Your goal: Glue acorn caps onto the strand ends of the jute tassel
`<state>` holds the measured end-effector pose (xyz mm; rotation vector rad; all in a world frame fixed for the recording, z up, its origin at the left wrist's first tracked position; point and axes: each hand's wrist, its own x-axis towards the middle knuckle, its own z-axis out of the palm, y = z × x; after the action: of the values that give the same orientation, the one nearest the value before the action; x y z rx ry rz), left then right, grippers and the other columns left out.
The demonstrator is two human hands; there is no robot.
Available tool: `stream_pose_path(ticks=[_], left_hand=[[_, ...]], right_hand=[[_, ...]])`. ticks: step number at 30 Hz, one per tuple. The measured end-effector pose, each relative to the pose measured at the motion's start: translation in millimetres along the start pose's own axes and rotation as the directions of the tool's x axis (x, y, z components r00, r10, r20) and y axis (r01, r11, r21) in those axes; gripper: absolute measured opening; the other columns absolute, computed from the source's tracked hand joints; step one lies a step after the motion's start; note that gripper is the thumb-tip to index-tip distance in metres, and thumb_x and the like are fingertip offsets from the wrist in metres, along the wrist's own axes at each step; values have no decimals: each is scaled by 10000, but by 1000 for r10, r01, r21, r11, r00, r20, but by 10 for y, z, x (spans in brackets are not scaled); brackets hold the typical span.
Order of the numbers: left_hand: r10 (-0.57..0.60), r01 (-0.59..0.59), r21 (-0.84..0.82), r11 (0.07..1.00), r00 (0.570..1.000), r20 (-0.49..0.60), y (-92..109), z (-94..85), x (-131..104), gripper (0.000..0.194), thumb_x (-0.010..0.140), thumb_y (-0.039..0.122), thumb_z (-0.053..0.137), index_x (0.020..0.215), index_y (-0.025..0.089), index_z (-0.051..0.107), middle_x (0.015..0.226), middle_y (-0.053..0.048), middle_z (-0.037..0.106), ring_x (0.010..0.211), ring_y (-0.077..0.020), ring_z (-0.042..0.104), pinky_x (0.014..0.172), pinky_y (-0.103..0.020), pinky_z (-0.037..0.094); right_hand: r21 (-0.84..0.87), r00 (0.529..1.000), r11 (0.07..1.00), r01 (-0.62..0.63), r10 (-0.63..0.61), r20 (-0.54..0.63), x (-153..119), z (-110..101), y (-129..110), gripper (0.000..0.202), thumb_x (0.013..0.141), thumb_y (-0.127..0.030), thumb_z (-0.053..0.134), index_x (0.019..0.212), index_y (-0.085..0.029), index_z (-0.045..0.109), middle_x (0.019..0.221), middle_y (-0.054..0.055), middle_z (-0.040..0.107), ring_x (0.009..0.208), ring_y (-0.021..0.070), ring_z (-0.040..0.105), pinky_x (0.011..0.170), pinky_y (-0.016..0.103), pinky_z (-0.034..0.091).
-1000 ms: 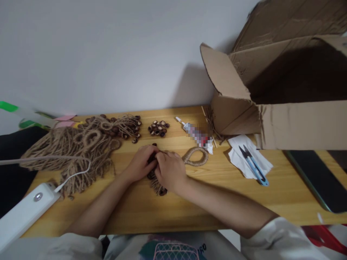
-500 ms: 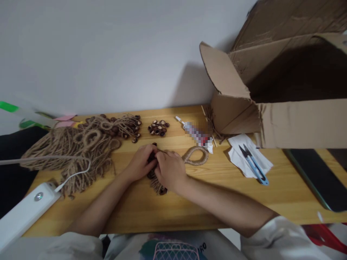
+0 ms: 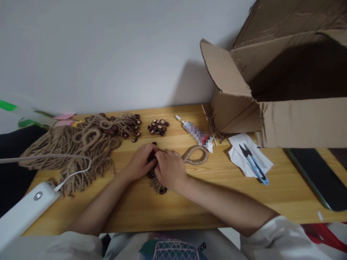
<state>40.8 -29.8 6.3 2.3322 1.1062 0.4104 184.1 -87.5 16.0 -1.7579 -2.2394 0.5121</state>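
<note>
On my feed: left hand and right hand curled nearly closed, gripping twine bundle between them (it pokes out nearside).

A hand could pass between the twine ring and the blue snips, where the tabletop lies open down to the right forearm, while the cardboard box walls off the back right and heaped twine tassels block the left.

Before me: 1 wooden table. On it I note 1 cord heap at left, 1 shell cluster, 1 tube, 1 rope loop, white paper, 1 phone, 1 open cardboard box.
</note>
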Motion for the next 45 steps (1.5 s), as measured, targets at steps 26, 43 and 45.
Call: stream_pose_path(ticks=[26, 43, 45], left_hand=[[4, -4, 17, 1000, 1000, 6, -12, 3, -11, 117, 776, 205, 465, 886, 185, 501, 865, -53, 605, 816, -194, 548, 751, -345, 454], [85, -89, 51, 995, 994, 61, -22, -11, 16, 158, 837, 233, 437, 888, 177, 575, 832, -65, 631, 799, -201, 546, 729, -345, 424], [89, -92, 48, 995, 994, 56, -20, -11, 16, 157, 837, 237, 438, 882, 176, 575, 834, -66, 634, 797, -200, 546, 729, -345, 426]], right_hand=[[-9, 1000, 1000, -2, 2, 6, 3, 16, -1, 193, 841, -193, 478, 1022, -167, 540, 934, 91, 647, 942, 222, 557, 834, 353, 386], [-12, 1000, 1000, 1, -1, -6, 2, 21, 3, 174, 836, -194, 480, 996, -166, 540, 933, 96, 642, 930, 219, 556, 825, 348, 387], [-14, 1000, 1000, 5, -5, -4, -1, 16, 5, 176, 836, -193, 480, 1000, -166, 538, 936, 96, 643, 931, 221, 556, 822, 351, 387]])
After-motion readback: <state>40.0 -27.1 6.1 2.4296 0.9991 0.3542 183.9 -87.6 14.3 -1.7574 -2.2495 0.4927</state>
